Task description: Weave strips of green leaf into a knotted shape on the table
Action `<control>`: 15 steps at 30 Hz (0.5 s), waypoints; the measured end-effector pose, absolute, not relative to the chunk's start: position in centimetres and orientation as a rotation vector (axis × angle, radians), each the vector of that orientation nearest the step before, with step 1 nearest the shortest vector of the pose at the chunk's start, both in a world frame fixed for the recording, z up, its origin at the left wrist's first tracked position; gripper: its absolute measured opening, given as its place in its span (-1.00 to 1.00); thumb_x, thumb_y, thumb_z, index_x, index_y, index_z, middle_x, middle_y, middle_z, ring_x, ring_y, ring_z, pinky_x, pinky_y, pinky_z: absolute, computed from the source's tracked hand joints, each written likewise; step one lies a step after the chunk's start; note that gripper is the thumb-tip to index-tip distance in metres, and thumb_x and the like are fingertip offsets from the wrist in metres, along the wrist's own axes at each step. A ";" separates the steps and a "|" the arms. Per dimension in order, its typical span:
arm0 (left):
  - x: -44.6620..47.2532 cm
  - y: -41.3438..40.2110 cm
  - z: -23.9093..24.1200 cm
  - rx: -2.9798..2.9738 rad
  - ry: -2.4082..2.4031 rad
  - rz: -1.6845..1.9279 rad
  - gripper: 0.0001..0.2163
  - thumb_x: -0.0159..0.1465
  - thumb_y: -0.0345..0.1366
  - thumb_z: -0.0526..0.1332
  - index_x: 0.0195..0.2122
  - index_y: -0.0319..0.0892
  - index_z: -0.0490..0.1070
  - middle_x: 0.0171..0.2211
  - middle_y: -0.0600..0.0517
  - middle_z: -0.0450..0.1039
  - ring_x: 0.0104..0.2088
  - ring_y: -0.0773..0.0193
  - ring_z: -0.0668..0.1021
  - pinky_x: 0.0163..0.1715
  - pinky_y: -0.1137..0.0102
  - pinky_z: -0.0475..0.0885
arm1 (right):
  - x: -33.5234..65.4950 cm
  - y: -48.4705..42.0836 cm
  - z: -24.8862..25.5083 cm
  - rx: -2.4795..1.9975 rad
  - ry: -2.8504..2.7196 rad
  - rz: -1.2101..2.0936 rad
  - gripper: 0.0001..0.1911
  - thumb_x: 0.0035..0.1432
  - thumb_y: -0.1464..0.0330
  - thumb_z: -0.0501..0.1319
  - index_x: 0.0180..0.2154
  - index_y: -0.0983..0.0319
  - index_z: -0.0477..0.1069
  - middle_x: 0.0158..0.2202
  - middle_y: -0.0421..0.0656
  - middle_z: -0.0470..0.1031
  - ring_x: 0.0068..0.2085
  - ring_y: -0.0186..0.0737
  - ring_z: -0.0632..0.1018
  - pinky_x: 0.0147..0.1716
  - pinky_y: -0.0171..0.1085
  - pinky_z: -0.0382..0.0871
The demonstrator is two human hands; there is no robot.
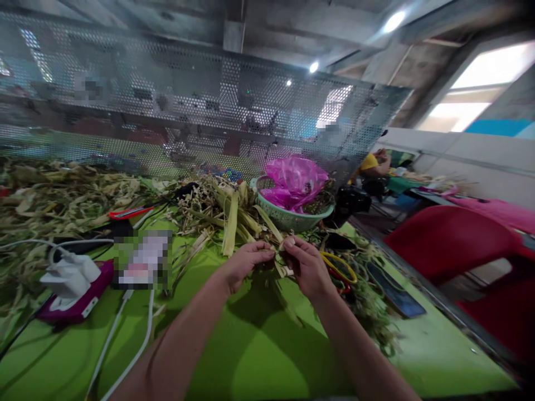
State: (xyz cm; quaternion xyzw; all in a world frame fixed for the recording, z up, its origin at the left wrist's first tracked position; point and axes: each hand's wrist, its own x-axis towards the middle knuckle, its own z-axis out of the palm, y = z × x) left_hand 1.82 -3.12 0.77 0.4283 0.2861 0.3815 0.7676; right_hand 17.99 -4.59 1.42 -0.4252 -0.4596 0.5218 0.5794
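Observation:
Over the green table (251,356), my left hand (247,263) and my right hand (307,266) work close together, fingers pinched. Between them is a thin, pale green-yellow dried leaf strip (285,271), gripped by the fingertips of both hands. A longer greenish strip (288,306) hangs below; whether it belongs to the same piece I cannot tell. Just beyond my hands lies a heap of dried leaf strips (231,223). Behind my right hand stands a light green plastic basket (288,218) with a pink plastic bag (296,181) in it.
A purple power strip (79,312) with white plugs and cables sits at left, near a blurred phone-like object (146,259). A red-handled tool (130,213) lies behind. At right are yellow loops (340,266), a dark phone (395,289) and red chairs (451,245). Perforated metal panelling (188,111) stands behind.

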 end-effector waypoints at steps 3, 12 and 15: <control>1.8 -3.0 0.9 0.964 0.645 0.880 -0.76 0.00 -0.23 0.40 -0.40 -0.25 0.42 -0.46 0.03 0.46 -0.42 0.37 0.50 -0.29 0.46 0.35 | 18.1 -4.5 1.3 -1.055 -1.134 1.117 -0.71 0.00 0.15 0.34 -0.44 0.23 0.38 -0.63 -0.34 0.22 -0.65 -0.47 0.18 -0.68 -0.42 0.05; 2.1 -2.4 0.5 0.920 0.693 1.040 -0.75 -0.02 -0.29 0.41 -0.40 -0.23 0.37 -0.46 0.06 0.44 -0.42 0.38 0.51 -0.30 0.47 0.37 | 17.8 -4.6 1.3 -1.212 -1.382 0.930 -0.66 -0.08 0.12 0.38 -0.43 0.27 0.44 -0.50 -0.22 0.43 -0.52 -0.38 0.34 -0.56 -0.39 0.17; 1.9 -2.4 0.0 0.873 0.613 0.961 -0.74 0.00 -0.24 0.41 -0.39 -0.23 0.38 -0.46 0.04 0.44 -0.43 0.38 0.51 -0.33 0.48 0.36 | 17.6 -4.6 1.1 -1.194 -1.334 1.086 -0.64 -0.06 0.10 0.36 -0.40 0.26 0.42 -0.50 -0.20 0.47 -0.54 -0.37 0.36 -0.56 -0.37 0.18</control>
